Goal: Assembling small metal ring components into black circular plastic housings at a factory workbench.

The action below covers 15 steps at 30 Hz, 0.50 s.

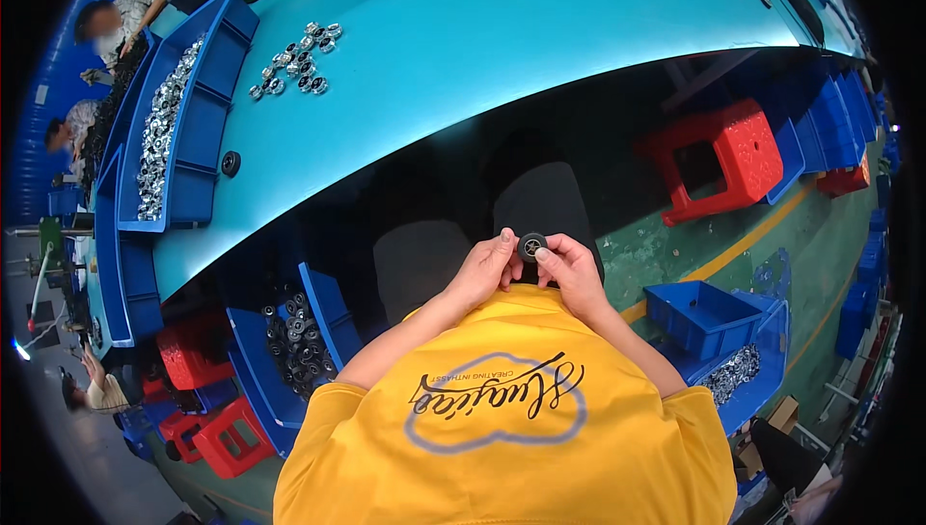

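Note:
A small black toy wheel (530,246) with a silver spoked hub is held up over my lap, its hub side facing up. My right hand (576,274) grips it, with the thumb lying on the near rim. On the wheel's left side, my left hand (485,268) has its fingers and thumb drawn together against the tyre edge. Whatever lies under the fingertips is hidden. Another black wheel (231,163) lies on the turquoise table beside a blue bin. Farther back on the table are several loose silver-and-black hubs (301,60).
A blue bin (198,183) of silver hubs stands at the table's left. Below left, a blue crate (333,308) holds many black wheels. On the right are a red stool (719,159), a blue tray (701,318) and a bin of small silver parts (733,374). Other people sit far left.

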Tool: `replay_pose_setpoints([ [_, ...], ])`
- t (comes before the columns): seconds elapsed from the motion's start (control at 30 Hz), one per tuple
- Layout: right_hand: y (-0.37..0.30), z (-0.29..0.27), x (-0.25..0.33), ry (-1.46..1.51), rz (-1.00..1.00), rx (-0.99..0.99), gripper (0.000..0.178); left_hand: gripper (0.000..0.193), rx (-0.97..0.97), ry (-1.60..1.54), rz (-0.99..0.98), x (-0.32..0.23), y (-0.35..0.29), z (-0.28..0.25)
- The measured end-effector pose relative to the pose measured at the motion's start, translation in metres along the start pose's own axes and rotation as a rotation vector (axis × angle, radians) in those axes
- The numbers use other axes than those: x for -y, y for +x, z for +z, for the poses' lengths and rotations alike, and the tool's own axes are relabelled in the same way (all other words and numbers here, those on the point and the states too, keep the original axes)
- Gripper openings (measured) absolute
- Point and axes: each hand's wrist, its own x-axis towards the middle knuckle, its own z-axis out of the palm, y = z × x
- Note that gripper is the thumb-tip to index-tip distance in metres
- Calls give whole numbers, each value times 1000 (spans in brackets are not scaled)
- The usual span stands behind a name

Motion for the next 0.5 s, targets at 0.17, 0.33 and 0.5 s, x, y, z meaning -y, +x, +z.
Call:
replay_pose_setpoints([
  [0.17,10,-2,-6,48,51,39,18,37,4,-186,96,-5,0,4],
  [0.33,12,9,3,47,1,43,17,36,91,-408,120,5,6,-4],
  [0.5,9,13,9,-457,-457,-100,24,45,178,-520,204,-13,0,0],
])
